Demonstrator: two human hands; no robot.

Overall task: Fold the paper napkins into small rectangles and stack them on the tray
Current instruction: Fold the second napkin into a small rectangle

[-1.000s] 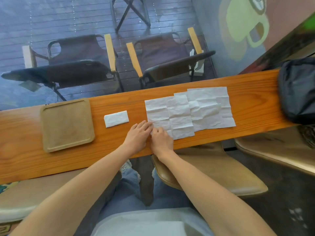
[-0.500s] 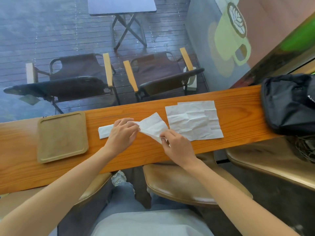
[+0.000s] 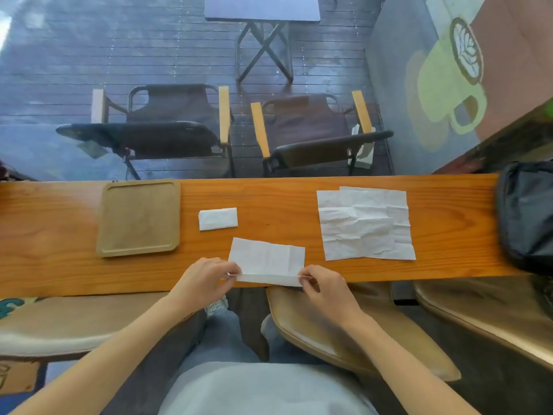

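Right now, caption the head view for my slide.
Both hands fold a napkin beside an empty tray.

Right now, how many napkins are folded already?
One small folded napkin lies beside the wooden tray, which holds nothing yet. The left hand and right hand pinch a half-folded napkin. The unfolded napkins still wait.

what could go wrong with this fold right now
1. Both hands, left and right, pinch the napkin right at the counter's near edge; a slip could drop it to the floor.
2. The thin sheet may crease crooked, giving an uneven rectangle.
3. The folded napkin lies beside the tray, not on it, and might be forgotten.
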